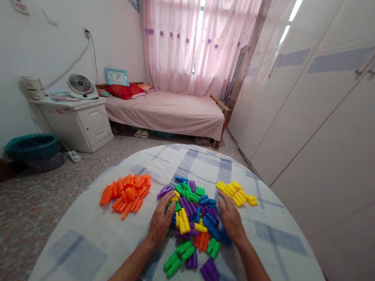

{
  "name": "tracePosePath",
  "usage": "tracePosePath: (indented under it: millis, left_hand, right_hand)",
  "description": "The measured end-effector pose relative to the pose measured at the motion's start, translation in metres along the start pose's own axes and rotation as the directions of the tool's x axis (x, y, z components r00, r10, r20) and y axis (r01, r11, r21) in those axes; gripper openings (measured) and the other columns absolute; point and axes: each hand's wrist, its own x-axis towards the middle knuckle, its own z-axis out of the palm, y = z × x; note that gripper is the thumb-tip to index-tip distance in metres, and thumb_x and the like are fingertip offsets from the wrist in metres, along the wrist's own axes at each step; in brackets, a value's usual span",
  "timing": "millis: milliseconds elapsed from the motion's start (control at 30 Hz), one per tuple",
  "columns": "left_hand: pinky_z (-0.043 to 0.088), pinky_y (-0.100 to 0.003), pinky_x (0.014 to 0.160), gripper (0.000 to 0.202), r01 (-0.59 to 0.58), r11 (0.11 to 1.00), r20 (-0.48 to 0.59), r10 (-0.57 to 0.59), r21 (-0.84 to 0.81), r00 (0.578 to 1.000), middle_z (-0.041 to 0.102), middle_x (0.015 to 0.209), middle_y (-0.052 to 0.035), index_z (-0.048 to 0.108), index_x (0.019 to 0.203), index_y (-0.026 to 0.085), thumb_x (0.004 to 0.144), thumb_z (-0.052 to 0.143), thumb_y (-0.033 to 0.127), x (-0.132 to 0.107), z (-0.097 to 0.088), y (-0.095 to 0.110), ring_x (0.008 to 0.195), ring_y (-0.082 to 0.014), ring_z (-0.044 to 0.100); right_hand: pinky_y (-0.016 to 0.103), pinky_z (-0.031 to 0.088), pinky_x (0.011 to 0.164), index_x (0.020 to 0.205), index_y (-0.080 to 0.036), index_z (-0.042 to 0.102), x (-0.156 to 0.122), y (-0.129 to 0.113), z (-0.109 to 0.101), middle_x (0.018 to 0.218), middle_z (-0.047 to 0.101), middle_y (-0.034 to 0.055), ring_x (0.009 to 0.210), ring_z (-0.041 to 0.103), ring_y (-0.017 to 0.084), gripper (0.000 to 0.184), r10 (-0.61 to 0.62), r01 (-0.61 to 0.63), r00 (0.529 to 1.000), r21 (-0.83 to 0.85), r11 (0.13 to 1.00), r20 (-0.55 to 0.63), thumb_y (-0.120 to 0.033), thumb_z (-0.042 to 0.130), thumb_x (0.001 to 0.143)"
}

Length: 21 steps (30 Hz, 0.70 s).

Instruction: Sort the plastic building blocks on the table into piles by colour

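A mixed pile of plastic toy pieces [193,208] in green, purple, blue, yellow and orange lies mid-table; the pieces look like joined rounded pegs. My left hand [161,218] rests against the pile's left side, fingers pointing forward and slightly curved, near a yellow piece [183,221]. Along the right side lies my right hand [231,216], fingers stretched out beside blue pieces [211,226]. Its fingertips come close to a separate yellow group [237,193]. To the left is a heap of orange pieces [127,192]. Neither hand visibly grips a piece.
The round table has a white and blue checked cloth [76,254]. Green pieces [179,259] and a purple piece [210,273] lie nearer me. Beyond stand a bed [170,111], a white cabinet [91,125] with a fan [81,84], a bin [34,150] and wardrobes [312,118].
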Motion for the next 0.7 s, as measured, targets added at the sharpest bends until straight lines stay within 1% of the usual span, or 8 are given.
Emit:
tracePosePath:
  millis: [133, 267, 367, 500, 533, 600, 667, 700]
  left_hand:
    - [0.027, -0.042, 0.114, 0.042, -0.009, 0.997, -0.114, 0.019, 0.082, 0.993, 0.051, 0.135, -0.0078, 0.054, 0.123, 0.020, 0.094, 0.033, 0.040, -0.002, -0.010, -0.002, 0.131, -0.0205, 0.039]
    - [0.022, -0.046, 0.115, 0.043, 0.035, 0.972, -0.178, 0.007, 0.231, 0.984, 0.047, 0.138, -0.0100, 0.052, 0.126, 0.018, 0.093, 0.033, 0.037, 0.010, -0.016, -0.016, 0.135, -0.0223, 0.033]
    - [0.023, -0.047, 0.115, 0.042, 0.039, 0.957, -0.117, -0.005, 0.286, 0.993, 0.050, 0.137, -0.0104, 0.053, 0.125, 0.017, 0.091, 0.037, 0.036, 0.024, -0.012, -0.020, 0.135, -0.0227, 0.035]
    - [0.033, -0.042, 0.110, 0.039, -0.009, 0.960, 0.030, 0.001, 0.280, 1.000, 0.056, 0.130, -0.0096, 0.056, 0.121, 0.019, 0.092, 0.036, 0.036, 0.032, -0.009, -0.009, 0.127, -0.0208, 0.046]
    - [0.034, -0.041, 0.109, 0.040, -0.033, 0.954, 0.018, 0.029, 0.297, 0.999, 0.055, 0.131, -0.0098, 0.055, 0.123, 0.019, 0.092, 0.037, 0.036, 0.030, -0.013, -0.005, 0.127, -0.0206, 0.046]
    - [0.032, -0.043, 0.110, 0.041, -0.079, 0.913, -0.090, 0.124, 0.399, 0.988, 0.050, 0.136, -0.0103, 0.052, 0.126, 0.020, 0.091, 0.041, 0.038, 0.025, -0.030, -0.001, 0.130, -0.0220, 0.041]
    - [0.027, -0.048, 0.112, 0.043, -0.062, 0.827, -0.239, 0.232, 0.559, 0.943, 0.045, 0.140, -0.0117, 0.051, 0.126, 0.019, 0.088, 0.046, 0.039, 0.017, -0.059, -0.004, 0.134, -0.0255, 0.034]
    - [0.025, -0.049, 0.112, 0.046, -0.002, 0.783, -0.317, 0.255, 0.623, 0.914, 0.042, 0.141, -0.0132, 0.050, 0.127, 0.018, 0.087, 0.048, 0.040, 0.013, -0.076, -0.008, 0.135, -0.0276, 0.031]
  right_hand:
    - [0.041, 0.034, 0.103, 0.110, -0.017, 0.061, -0.025, 0.014, -0.019, 0.119, 0.061, 0.0121, 0.116, 0.052, 0.024, 0.051, 0.175, -0.165, 0.963, 0.063, 0.984, -0.205, -0.050, 0.032, 0.086]
    - [0.039, 0.037, 0.099, 0.111, -0.019, 0.060, -0.046, 0.022, -0.016, 0.117, 0.062, 0.0093, 0.111, 0.054, 0.023, 0.047, 0.298, -0.272, 0.898, 0.125, 0.954, -0.323, -0.049, 0.034, 0.086]
    - [0.037, 0.036, 0.098, 0.109, -0.021, 0.061, -0.050, 0.025, -0.014, 0.116, 0.062, 0.0074, 0.111, 0.054, 0.023, 0.045, 0.303, -0.278, 0.897, 0.121, 0.953, -0.322, -0.049, 0.036, 0.085]
    - [0.037, 0.037, 0.096, 0.108, -0.022, 0.061, -0.049, 0.031, -0.015, 0.115, 0.063, 0.0066, 0.109, 0.055, 0.023, 0.045, 0.285, -0.260, 0.911, 0.120, 0.958, -0.298, -0.051, 0.037, 0.084]
    - [0.037, 0.037, 0.096, 0.109, -0.022, 0.061, -0.050, 0.032, -0.016, 0.115, 0.063, 0.0063, 0.109, 0.055, 0.023, 0.045, 0.284, -0.257, 0.912, 0.125, 0.958, -0.295, -0.052, 0.038, 0.084]
    - [0.038, 0.038, 0.096, 0.109, -0.022, 0.061, -0.050, 0.035, -0.017, 0.116, 0.063, 0.0062, 0.109, 0.056, 0.024, 0.046, 0.289, -0.260, 0.912, 0.133, 0.956, -0.290, -0.053, 0.038, 0.083]
    - [0.038, 0.038, 0.096, 0.110, -0.022, 0.062, -0.050, 0.036, -0.018, 0.117, 0.063, 0.0073, 0.109, 0.056, 0.025, 0.047, 0.291, -0.267, 0.918, 0.124, 0.956, -0.270, -0.054, 0.039, 0.083]
    - [0.039, 0.038, 0.096, 0.110, -0.022, 0.062, -0.050, 0.035, -0.018, 0.117, 0.063, 0.0078, 0.109, 0.056, 0.025, 0.048, 0.288, -0.268, 0.922, 0.110, 0.957, -0.258, -0.054, 0.040, 0.082]
